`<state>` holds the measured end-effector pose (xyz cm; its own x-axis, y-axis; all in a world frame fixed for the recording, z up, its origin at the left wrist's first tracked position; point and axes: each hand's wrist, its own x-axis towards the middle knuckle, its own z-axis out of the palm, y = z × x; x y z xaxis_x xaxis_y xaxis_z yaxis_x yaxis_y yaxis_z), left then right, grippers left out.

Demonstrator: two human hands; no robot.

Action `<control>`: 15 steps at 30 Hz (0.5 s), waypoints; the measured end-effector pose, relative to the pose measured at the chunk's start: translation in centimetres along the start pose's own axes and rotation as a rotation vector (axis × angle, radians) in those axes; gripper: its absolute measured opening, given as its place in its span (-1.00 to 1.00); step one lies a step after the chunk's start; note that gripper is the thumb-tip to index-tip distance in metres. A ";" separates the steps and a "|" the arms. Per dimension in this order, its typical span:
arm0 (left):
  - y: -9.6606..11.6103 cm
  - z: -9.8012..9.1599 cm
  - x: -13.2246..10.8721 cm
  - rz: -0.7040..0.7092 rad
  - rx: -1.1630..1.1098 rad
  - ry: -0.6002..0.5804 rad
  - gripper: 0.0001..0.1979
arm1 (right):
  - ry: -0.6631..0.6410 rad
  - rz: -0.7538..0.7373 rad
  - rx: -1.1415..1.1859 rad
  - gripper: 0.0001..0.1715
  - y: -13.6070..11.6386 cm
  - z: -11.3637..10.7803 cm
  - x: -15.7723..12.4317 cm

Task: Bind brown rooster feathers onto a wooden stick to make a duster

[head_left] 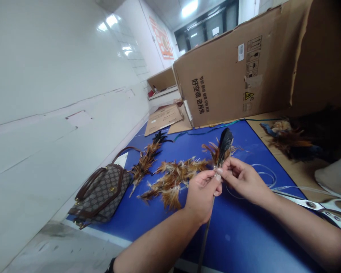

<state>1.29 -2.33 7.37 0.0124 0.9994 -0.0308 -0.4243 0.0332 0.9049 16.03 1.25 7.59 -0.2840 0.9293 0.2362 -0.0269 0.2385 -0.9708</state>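
My left hand [203, 193] is closed round the upper end of a thin stick [205, 242], which slants down toward the front edge of the table. A bunch of brown feathers [214, 151] and a long black feather [225, 144] rise from the stick's top. The thumb and forefinger of my right hand [246, 180] are pinched at the base of the black feather, touching my left fingertips. A small pale loop of string or band [215, 168] shows there. Exactly what sits between the fingertips is partly hidden.
Brown feather strips [176, 176] and a dark-tipped feather strip [147, 159] lie on the blue tabletop [238, 235]. A patterned handbag [105, 193] stands left by the wall. Scissors [315, 204] and clear cord [268, 172] lie right. A large cardboard box [224, 83] stands behind.
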 end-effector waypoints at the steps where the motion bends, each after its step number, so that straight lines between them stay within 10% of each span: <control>1: 0.1 0.0 0.1 0.008 -0.001 0.002 -0.70 | 0.004 0.005 0.003 -0.53 0.1 0.0 -0.1; 15: 2.6 -0.5 0.3 0.005 -0.092 0.004 -0.71 | -0.048 -0.008 -0.081 -0.41 0.5 -0.4 -0.4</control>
<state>-0.23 -1.93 9.49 0.0062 0.9996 -0.0279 -0.5055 0.0272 0.8624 16.50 1.09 7.05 -0.3294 0.9133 0.2397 0.0476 0.2696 -0.9618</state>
